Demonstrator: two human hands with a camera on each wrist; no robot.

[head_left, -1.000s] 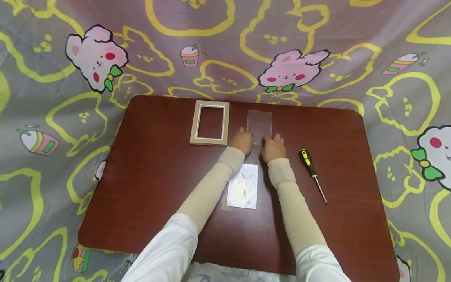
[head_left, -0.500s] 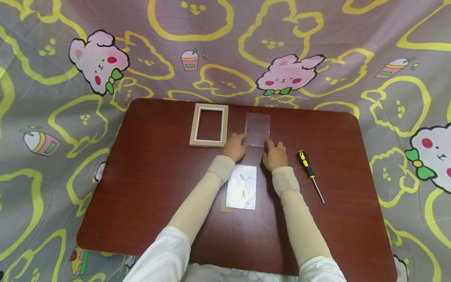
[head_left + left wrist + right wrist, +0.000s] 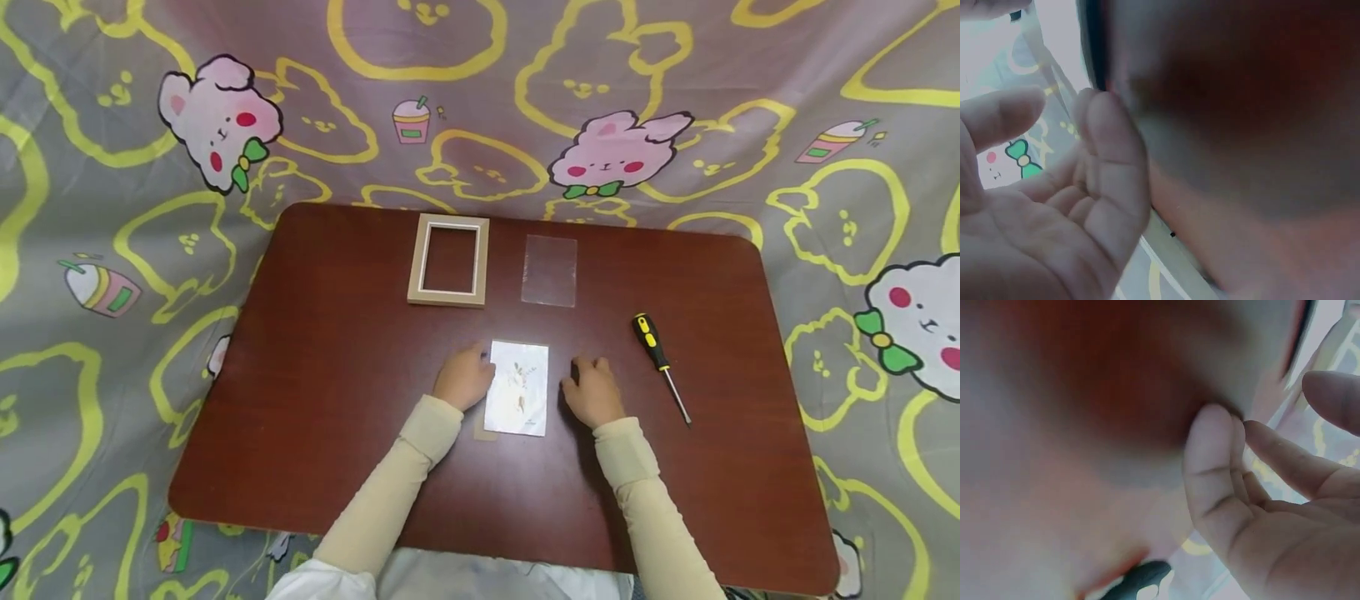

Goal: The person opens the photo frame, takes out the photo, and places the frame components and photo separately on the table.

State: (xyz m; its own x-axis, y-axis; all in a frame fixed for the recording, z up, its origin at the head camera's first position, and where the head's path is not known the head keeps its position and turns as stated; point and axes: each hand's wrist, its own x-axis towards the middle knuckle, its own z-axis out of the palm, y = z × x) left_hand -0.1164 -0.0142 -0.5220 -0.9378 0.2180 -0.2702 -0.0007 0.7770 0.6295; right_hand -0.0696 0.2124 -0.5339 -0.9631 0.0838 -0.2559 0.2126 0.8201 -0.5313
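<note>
A white card with a small printed plant picture [image 3: 517, 388] lies on the table, its lower left corner over a tan piece [image 3: 486, 434]. Right at the card's left edge are the fingertips of my left hand [image 3: 463, 379]; its thumb stands apart from loosely bent fingers [image 3: 1113, 169] in the left wrist view. A short gap separates my right hand [image 3: 594, 393] from the card's right edge. That hand holds nothing, and its fingers [image 3: 1213, 469] bend loosely in the right wrist view. Beyond both hands, a clear plastic sheet [image 3: 550, 271] lies flat.
An upright-lying wooden picture frame [image 3: 417, 262] with a white inner edge rests at the back of the brown table [image 3: 315, 375]. To the right lies a screwdriver [image 3: 660, 358] with a black and yellow handle. Patterned cloth [image 3: 480, 158] hangs close behind and at both sides.
Both hands have let go of the clear sheet and drawn back toward the body. The left hand has come to the card's left edge, the right to a spot beside it.
</note>
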